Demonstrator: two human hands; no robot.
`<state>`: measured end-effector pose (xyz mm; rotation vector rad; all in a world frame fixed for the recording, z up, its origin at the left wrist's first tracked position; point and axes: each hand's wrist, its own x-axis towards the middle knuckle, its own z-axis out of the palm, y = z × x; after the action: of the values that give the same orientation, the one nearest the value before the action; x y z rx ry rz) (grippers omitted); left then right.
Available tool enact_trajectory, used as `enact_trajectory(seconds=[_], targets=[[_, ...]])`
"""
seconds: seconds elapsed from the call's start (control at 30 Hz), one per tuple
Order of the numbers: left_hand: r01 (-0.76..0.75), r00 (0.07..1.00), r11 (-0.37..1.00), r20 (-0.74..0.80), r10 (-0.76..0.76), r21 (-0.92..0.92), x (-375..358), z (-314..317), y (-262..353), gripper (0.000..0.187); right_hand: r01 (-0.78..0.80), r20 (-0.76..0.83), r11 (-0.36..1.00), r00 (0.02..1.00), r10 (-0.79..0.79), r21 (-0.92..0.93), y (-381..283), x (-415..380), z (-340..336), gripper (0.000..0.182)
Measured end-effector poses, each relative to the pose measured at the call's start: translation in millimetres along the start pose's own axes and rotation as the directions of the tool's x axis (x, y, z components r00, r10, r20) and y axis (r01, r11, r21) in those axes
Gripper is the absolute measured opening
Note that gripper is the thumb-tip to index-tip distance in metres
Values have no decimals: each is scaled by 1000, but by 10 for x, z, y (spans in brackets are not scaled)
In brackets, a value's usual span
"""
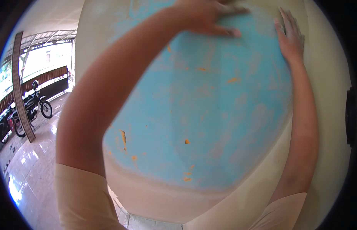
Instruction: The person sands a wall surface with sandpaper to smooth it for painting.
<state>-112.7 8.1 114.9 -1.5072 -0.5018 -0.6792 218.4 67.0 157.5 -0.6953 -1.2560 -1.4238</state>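
Observation:
Before me is a wall point(197, 99) with a large patch of light blue paint, whitish smears and several small orange chipped spots. My left hand point(205, 17) reaches across the upper part of the patch, its thumb and fingers stretched out and apart. Motion blurs it, and the frame's top edge cuts part of it off; no object shows in it. Farther right, my right hand point(291, 40) lies with extended fingers against the wall at the upper right edge of the blue. Nothing visible is held there. What lies under either palm is hidden.
To the left, a shiny tiled floor point(34, 165) leads to a parked motorcycle point(30, 109) behind a slanting post point(19, 84). A brown fence point(55, 74) stands beyond. A dark object point(350, 117) is at the far right edge. The wall meets another surface at a right-hand corner.

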Motion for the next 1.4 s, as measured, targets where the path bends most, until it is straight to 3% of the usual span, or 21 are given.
enact_trajectory(seconds=[0.07, 0.17, 0.37, 0.43, 0.5, 0.57, 0.63, 0.73, 0.8, 0.83, 0.97, 1.0, 1.07, 1.13, 1.23, 1.27, 1.3, 1.37, 1.4], targets=[[230, 960, 969, 144, -241, 89, -263, -234, -445, 77, -28, 30, 999, 999, 29, -30, -39, -105, -54, 58], [523, 838, 850, 147, -526, 61, -755, -449, -904, 64, -38, 51, 998, 998, 40, -51, 14, -264, -135, 57], [561, 814, 825, 132, -565, 74, -910, -521, -988, 60, -23, 40, 996, 999, 26, -82, 60, -566, -235, 56], [641, 754, 766, 139, -642, 55, -826, -502, -810, 60, -46, 34, 994, 998, 49, -98, 22, -567, -237, 56], [559, 814, 827, 153, -561, 58, -682, -440, -555, 62, -59, 35, 984, 997, 66, -171, -29, -556, -251, 56], [344, 924, 937, 155, -348, 57, -527, -350, -199, 66, -62, 34, 986, 997, 67, -153, -42, -527, -287, 56], [127, 980, 990, 162, -116, -57, -385, -291, 254, 68, -63, 40, 989, 997, 69, -134, -82, -567, -321, 57], [25, 986, 999, 164, -19, -32, -298, -291, -95, 70, -68, 69, 987, 995, 78, -146, -89, -535, -400, 57], [312, 925, 946, 200, -323, 86, -261, -420, -505, 69, -101, 96, 986, 989, 114, -131, -146, -636, -492, 58], [504, 838, 863, 224, -498, 36, -238, -539, -595, 66, -112, 91, 984, 988, 125, -135, -158, -697, -510, 58], [597, 778, 798, 184, -600, 76, -107, -417, -383, 66, -172, 66, 983, 982, 176, -59, -228, -959, -561, 58], [588, 786, 806, 190, -588, 63, -54, -370, -284, 66, -182, 47, 983, 982, 182, -14, -265, -1004, -583, 58], [400, 885, 910, 212, -414, 106, 25, -260, -40, 69, -218, 56, 976, 974, 218, -9, -385, -1180, -631, 58], [61, 989, 998, 136, -61, 7, 92, -99, 314, 73, -245, 50, 970, 968, 245, 1, -542, -1392, -718, 57], [-24, 988, 999, 151, 29, -38, 355, -63, 359, 74, -348, 147, 937, 926, 347, -21, -865, -1891, -960, 57], [95, 984, 995, 152, -96, 10, 453, -77, 268, 73, -381, 190, 924, 906, 377, -19, -1010, -2087, -1058, 57], [99, 985, 995, 143, -100, 12, 561, -61, 233, 73, -408, 217, 913, 890, 400, -9, -1138, -2296, -1148, 57], [377, 919, 926, 112, -378, 29, 758, -28, 255, 75, -463, 277, 886, 853, 443, 10, -1315, -2675, -1342, 56], [417, 902, 908, 105, -419, 40, 853, -38, 352, 77, -496, 309, 868, 829, 466, 22, -1377, -2827, -1423, 56]])
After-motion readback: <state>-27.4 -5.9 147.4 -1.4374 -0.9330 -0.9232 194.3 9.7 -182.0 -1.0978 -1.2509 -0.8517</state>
